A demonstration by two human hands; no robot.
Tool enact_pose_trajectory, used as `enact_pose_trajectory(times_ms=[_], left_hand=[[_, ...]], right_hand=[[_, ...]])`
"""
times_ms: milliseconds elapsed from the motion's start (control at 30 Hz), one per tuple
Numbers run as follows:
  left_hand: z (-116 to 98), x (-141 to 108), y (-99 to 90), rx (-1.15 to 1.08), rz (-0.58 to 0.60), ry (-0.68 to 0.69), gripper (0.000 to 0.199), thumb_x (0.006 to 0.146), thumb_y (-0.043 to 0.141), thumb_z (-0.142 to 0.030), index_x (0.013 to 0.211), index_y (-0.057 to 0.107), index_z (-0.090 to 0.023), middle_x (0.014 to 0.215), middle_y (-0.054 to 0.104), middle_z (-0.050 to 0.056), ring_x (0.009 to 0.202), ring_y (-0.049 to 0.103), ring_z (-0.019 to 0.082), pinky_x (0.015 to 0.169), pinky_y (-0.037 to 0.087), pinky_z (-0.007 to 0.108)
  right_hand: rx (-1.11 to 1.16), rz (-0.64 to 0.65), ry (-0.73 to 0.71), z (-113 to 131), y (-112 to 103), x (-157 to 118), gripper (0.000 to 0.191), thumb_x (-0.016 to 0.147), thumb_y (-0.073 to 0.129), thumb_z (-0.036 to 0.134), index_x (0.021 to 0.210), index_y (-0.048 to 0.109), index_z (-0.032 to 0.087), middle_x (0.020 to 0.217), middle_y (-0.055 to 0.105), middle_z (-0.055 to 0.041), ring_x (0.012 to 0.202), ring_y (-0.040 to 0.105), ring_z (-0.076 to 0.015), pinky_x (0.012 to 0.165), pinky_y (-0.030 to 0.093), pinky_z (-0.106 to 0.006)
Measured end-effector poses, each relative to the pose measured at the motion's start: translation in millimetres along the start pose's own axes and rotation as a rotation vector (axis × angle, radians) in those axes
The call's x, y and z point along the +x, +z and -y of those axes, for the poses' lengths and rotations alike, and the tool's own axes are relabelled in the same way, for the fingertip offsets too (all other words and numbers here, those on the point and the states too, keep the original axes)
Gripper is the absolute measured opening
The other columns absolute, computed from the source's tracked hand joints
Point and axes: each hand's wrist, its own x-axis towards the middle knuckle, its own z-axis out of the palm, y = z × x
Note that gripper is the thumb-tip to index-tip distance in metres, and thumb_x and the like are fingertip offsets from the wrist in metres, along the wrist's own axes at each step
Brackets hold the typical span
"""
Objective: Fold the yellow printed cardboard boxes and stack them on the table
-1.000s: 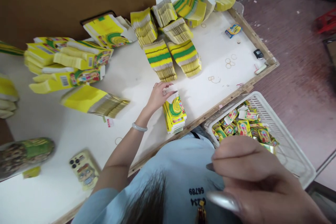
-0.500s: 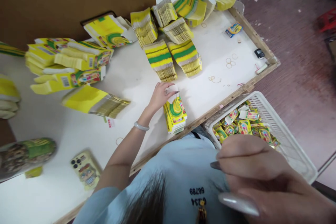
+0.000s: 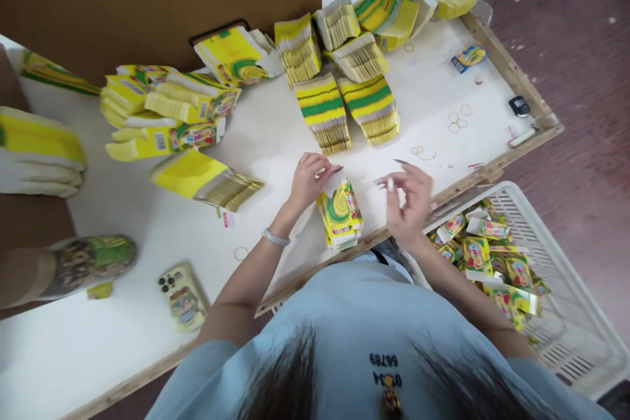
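Observation:
My left hand (image 3: 312, 180) pinches the white flap at the top end of a small yellow-green box (image 3: 339, 207), which lies on a short stack at the table's front edge. To the right of that stack, my right hand (image 3: 408, 200) is raised over the table edge, blurred, its fingers apart and nothing visible in them. Bundles of flat folded cartons (image 3: 322, 108) stand just beyond my left hand. Below and right of my right hand is a white plastic basket (image 3: 566, 282) of small yellow boxes.
More carton bundles (image 3: 182, 174) lie on the left and far side of the white table (image 3: 275, 151). A phone (image 3: 183, 298), a jar (image 3: 93, 262), rubber bands, a blue box (image 3: 469, 58) and a black object (image 3: 519, 105) are also there. A wooden rim edges the table.
My right hand has moved from close to the camera at lower right to beside the box stack, and its fingers have opened. My left hand stays at the box flap. The view has shifted.

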Motion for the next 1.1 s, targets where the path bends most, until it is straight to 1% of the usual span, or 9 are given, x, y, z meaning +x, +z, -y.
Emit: enact_pose_trajectory(times_ms=[133, 267, 367, 433, 533, 667, 800, 900, 1100], left_hand=[[-1.3, 0.6, -2.8, -0.071, -0.045, 0.067, 0.037, 0.104, 0.059, -0.049, 0.085, 0.077, -0.022, 0.098, 0.079, 0.008, 0.098, 0.067, 0.023, 0.094, 0.05, 0.044], [-13.5, 4.1, -6.7, -0.197, -0.156, 0.099, 0.041, 0.103, 0.059, -0.052, 0.083, 0.078, -0.022, 0.109, 0.081, 0.01, 0.103, 0.069, 0.023, 0.098, 0.05, 0.045], [-30.2, 7.8, -11.3, -0.291, -0.23, 0.046, 0.04, 0.1, 0.064, -0.053, 0.077, 0.076, -0.022, 0.096, 0.082, 0.008, 0.095, 0.071, 0.021, 0.094, 0.052, 0.042], [-44.2, 9.7, -14.3, -0.354, -0.273, 0.009, 0.042, 0.098, 0.066, -0.053, 0.072, 0.073, -0.021, 0.084, 0.079, 0.006, 0.084, 0.07, 0.019, 0.086, 0.053, 0.037], [-66.1, 10.2, -18.7, -0.445, -0.3, -0.021, 0.042, 0.097, 0.068, -0.052, 0.07, 0.071, -0.02, 0.079, 0.076, 0.005, 0.076, 0.067, 0.016, 0.076, 0.052, 0.032], [-87.2, 6.7, -24.3, -0.539, -0.302, -0.002, 0.041, 0.096, 0.07, -0.051, 0.07, 0.07, -0.019, 0.076, 0.072, 0.004, 0.074, 0.064, 0.015, 0.072, 0.05, 0.029], [-95.5, 4.6, -27.7, -0.58, -0.358, -0.067, 0.047, 0.096, 0.07, -0.053, 0.065, 0.061, -0.018, 0.066, 0.06, 0.0, 0.06, 0.05, 0.011, 0.055, 0.039, 0.025], [-98.6, 6.3, -29.1, -0.561, -0.384, -0.042, 0.047, 0.096, 0.071, -0.052, 0.065, 0.059, -0.018, 0.066, 0.057, -0.001, 0.059, 0.047, 0.01, 0.053, 0.037, 0.024], [-101.1, 9.9, -32.9, -0.546, -0.396, -0.018, 0.046, 0.097, 0.07, -0.05, 0.065, 0.06, -0.018, 0.067, 0.058, 0.0, 0.059, 0.048, 0.01, 0.053, 0.038, 0.024]], right_hand=[[-0.201, -0.064, -0.12, -29.3, 51.8, 3.7, 0.045, 0.1, 0.055, 0.046, 0.136, 0.056, 0.019, 0.127, 0.069, -0.0165, 0.127, 0.062, -0.0316, 0.107, 0.053, -0.051], [-0.484, -0.033, -0.155, -34.1, 72.6, -3.3, 0.052, 0.099, 0.058, 0.05, 0.138, 0.057, 0.015, 0.122, 0.073, -0.016, 0.128, 0.06, -0.0349, 0.117, 0.041, -0.056], [-0.577, -0.01, -0.154, -31.7, 72.8, -2.5, 0.048, 0.099, 0.06, 0.048, 0.134, 0.061, 0.016, 0.1, 0.079, -0.0104, 0.101, 0.068, -0.0301, 0.12, 0.035, -0.057], [-0.569, 0.01, -0.159, -29.5, 69.6, 0.0, 0.043, 0.1, 0.059, 0.047, 0.13, 0.063, 0.017, 0.095, 0.08, -0.0092, 0.086, 0.07, -0.0261, 0.114, 0.04, -0.052], [-0.537, -0.014, -0.207, -26.2, 62.3, 3.8, 0.035, 0.105, 0.052, 0.041, 0.124, 0.065, 0.015, 0.09, 0.081, -0.0106, 0.071, 0.072, -0.0219, 0.091, 0.051, -0.038], [-0.528, -0.068, -0.281, -22.1, 49.6, 6.2, 0.034, 0.107, 0.045, 0.041, 0.118, 0.065, 0.016, 0.075, 0.078, -0.0059, 0.056, 0.068, -0.0181, 0.062, 0.047, -0.029], [-0.547, -0.008, -0.279, -17.1, 41.3, 6.3, 0.035, 0.102, 0.052, 0.054, 0.101, 0.064, 0.021, 0.059, 0.069, 0.0004, 0.049, 0.064, -0.0169, 0.052, 0.038, -0.027], [-0.545, 0.018, -0.336, -13.2, 39.7, 7.6, 0.033, 0.102, 0.054, 0.052, 0.09, 0.061, 0.022, 0.055, 0.067, 0.0001, 0.047, 0.063, -0.0173, 0.05, 0.035, -0.027], [-0.475, 0.086, -0.348, -15.1, 38.0, 11.1, 0.03, 0.103, 0.052, 0.05, 0.093, 0.059, 0.022, 0.058, 0.067, 0.0004, 0.049, 0.065, -0.0174, 0.05, 0.036, -0.026]])
